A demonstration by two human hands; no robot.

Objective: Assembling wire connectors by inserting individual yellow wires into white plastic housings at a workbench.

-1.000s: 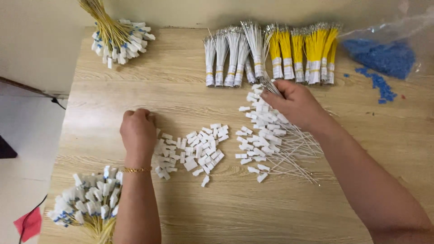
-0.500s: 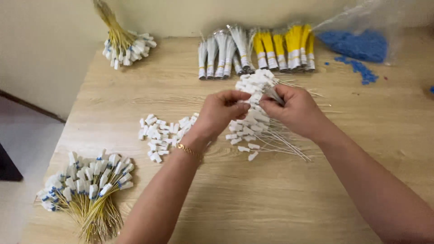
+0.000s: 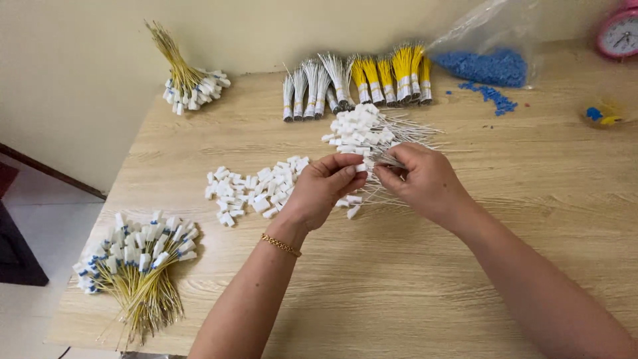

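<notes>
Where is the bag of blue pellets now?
In the head view, the clear bag of blue pellets lies at the table's far right, beside the yellow wire bundles and left of the pink clock.

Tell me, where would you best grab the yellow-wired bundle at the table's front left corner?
Probably around the yellow wire stems just below the white caps, coming from above. The bundle lies flat, and the stems gather narrowest there while the caps fan wide.

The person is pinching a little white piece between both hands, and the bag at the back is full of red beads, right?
Not quite. The beads in the clear bag are blue, not red, as the head view shows. The rest holds: the left hand and right hand pinch a small white piece between them.
</notes>
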